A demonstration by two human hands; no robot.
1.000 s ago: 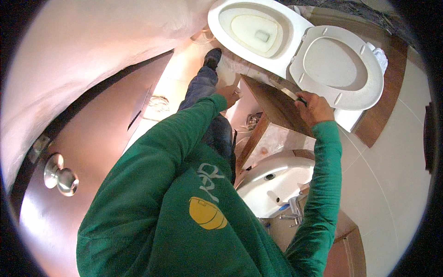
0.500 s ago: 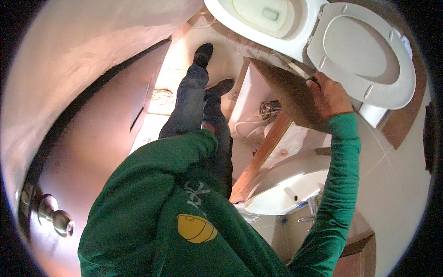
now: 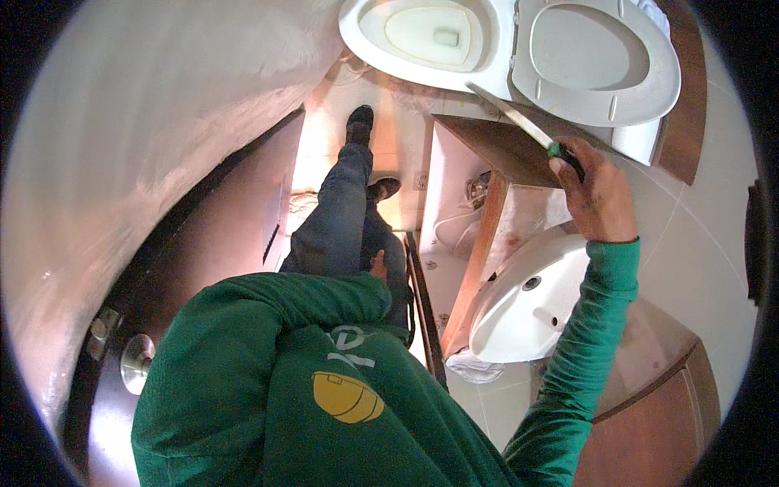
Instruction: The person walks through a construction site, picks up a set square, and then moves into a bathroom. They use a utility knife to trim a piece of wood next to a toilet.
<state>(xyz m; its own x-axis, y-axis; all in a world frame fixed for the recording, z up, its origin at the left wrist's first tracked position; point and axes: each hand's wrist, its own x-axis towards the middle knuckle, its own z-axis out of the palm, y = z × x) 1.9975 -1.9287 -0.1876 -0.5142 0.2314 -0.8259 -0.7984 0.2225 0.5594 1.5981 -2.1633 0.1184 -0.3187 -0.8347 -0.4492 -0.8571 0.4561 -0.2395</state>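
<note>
My right hand is closed around the black and green handle of a long, flat, pale-bladed hand tool. Its blade points up and left over the brown cabinet panel, and the tip overlaps the rim of the white toilet. Whether the blade touches anything, I cannot tell. Just a bit of my left hand shows past its green sleeve, by my thigh; its fingers are mostly hidden. Below my right hand lies the white washbasin, set in a wood-edged cabinet top.
The raised toilet seat stands at the upper right. Inside the open cabinet, a metal fitting and a pale hose show. A dark narrow panel edge is close to my legs. To the left are a brown door and its round knob.
The view has shifted, bringing more of the basin into sight. My right hand has drawn back from the cabinet panel, and the tool's blade now shows more fully.
</note>
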